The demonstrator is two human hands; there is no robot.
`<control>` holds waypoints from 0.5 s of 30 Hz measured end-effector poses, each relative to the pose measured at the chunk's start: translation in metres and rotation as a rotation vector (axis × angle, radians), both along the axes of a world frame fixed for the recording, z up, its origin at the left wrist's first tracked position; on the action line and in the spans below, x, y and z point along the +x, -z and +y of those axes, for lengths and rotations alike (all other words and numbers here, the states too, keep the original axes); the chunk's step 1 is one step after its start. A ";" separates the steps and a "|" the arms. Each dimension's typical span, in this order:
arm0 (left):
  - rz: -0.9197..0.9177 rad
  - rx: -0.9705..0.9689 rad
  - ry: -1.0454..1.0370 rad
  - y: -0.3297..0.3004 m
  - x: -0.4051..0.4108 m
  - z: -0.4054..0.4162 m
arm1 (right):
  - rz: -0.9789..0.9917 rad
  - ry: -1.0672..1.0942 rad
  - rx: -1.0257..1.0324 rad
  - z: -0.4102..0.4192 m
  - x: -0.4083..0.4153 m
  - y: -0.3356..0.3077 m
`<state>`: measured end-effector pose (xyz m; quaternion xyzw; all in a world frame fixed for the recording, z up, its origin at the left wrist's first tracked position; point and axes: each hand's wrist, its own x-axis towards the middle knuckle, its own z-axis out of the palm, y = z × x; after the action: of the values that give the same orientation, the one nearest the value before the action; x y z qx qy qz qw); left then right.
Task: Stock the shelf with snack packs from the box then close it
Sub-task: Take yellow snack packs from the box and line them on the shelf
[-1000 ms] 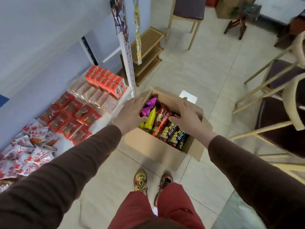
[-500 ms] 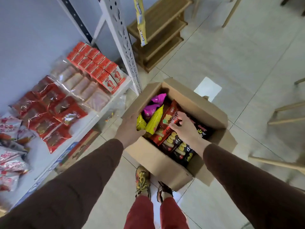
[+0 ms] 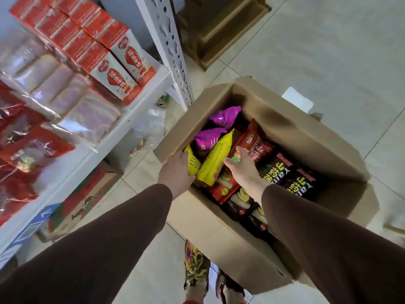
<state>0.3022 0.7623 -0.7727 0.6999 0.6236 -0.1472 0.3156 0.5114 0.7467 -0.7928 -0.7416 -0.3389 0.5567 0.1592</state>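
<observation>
An open cardboard box (image 3: 295,137) stands on the tiled floor, packed with snack packs: purple packs (image 3: 223,116), a large yellow pack (image 3: 215,159), a red pack (image 3: 254,141) and black packs (image 3: 282,172). My left hand (image 3: 175,170) lies over the box's left rim, its fingers hooked inside beside a small yellow pack (image 3: 194,161). My right hand (image 3: 243,165) is inside the box, fingers spread on the red pack, thumb against the large yellow pack. Neither hand has lifted a pack. The white shelf (image 3: 122,128) is at the left.
The shelf carries red cartons (image 3: 114,62), clear-wrapped packs (image 3: 54,88) and red bags (image 3: 28,148). Its perforated upright (image 3: 166,40) stands just left of the box. A printed carton (image 3: 83,200) sits under the shelf. A wooden stand (image 3: 223,29) is behind. My feet (image 3: 197,266) touch the box's near side.
My head has dropped closer to the box. My right hand slid left from the black packs onto the red and yellow ones. My left hand stays on the left rim.
</observation>
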 end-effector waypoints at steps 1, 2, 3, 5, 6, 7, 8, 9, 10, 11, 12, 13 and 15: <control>0.004 0.004 -0.014 0.009 -0.001 0.002 | -0.007 -0.004 0.009 0.005 -0.004 0.010; 0.003 0.010 -0.026 0.018 -0.001 0.003 | -0.009 -0.001 0.017 0.010 -0.007 0.019; 0.004 0.015 -0.036 0.025 -0.002 0.003 | -0.006 0.005 0.031 0.015 -0.010 0.028; 0.019 0.019 -0.036 0.037 -0.003 0.000 | -0.014 0.013 0.042 0.025 -0.015 0.042; 0.034 0.015 -0.033 0.042 -0.002 -0.001 | -0.032 0.009 0.033 0.029 -0.019 0.047; 0.046 0.009 -0.035 0.046 -0.002 -0.002 | -0.056 0.001 0.020 0.033 -0.022 0.054; 0.048 0.007 -0.044 0.049 -0.002 -0.003 | -0.080 -0.005 0.003 0.037 -0.026 0.059; 0.040 0.008 -0.056 0.052 -0.002 -0.004 | -0.099 -0.006 -0.014 0.040 -0.030 0.065; 0.024 0.022 -0.068 0.054 -0.002 -0.005 | -0.104 0.000 -0.031 0.042 -0.034 0.069; 0.008 0.045 -0.077 0.056 -0.003 -0.005 | -0.093 0.013 -0.045 0.043 -0.037 0.074; -0.001 0.078 -0.078 0.056 -0.003 -0.006 | -0.074 0.026 -0.060 0.043 -0.039 0.076; 0.003 0.110 -0.064 0.056 -0.001 -0.007 | -0.067 0.033 -0.065 0.043 -0.040 0.080; 0.010 0.146 -0.019 0.056 0.003 -0.010 | -0.077 0.026 -0.057 0.039 -0.037 0.085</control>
<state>0.3049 0.7521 -0.8283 0.7143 0.6409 -0.1020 0.2618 0.4744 0.7861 -0.8773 -0.7711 -0.3189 0.5350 0.1319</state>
